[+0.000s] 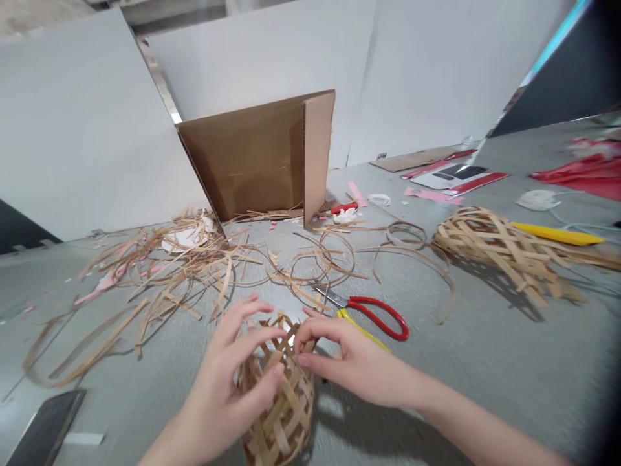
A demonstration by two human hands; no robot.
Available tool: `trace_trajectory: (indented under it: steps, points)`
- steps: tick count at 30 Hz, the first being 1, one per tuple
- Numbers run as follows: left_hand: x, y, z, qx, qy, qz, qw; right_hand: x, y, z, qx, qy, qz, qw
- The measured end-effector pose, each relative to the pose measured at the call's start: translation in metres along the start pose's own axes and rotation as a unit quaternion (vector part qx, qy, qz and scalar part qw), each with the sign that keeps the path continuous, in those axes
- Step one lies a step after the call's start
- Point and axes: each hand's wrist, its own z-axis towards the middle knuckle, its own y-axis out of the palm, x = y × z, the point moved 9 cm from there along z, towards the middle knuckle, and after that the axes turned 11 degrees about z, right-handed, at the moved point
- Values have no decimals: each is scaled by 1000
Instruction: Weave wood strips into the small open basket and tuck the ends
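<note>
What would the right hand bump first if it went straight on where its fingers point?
Probably the woven wood-strip basket, right at the right hand's fingertips, though depth is hard to judge here.

Bright, even light falls from overhead, leaving soft shadows beside the woven basket (279,414). The wide lens bends the white panels (262,58) near the edges, and the lower right corner fades into dark blur.

Grey work surface (509,388) strewn with bamboo strips (97,346) and red-handled scissors (373,306)
</note>
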Motion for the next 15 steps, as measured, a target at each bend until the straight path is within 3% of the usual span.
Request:
trace_trajectory:
  steps: [4,15]
  points:
    - [14,6,1,-28,19,57,998,-4,3,1,6,-1,-4,1000]
    - [16,-13,6,-56,16,-25,998,-1,0,2,21,24,12,999]
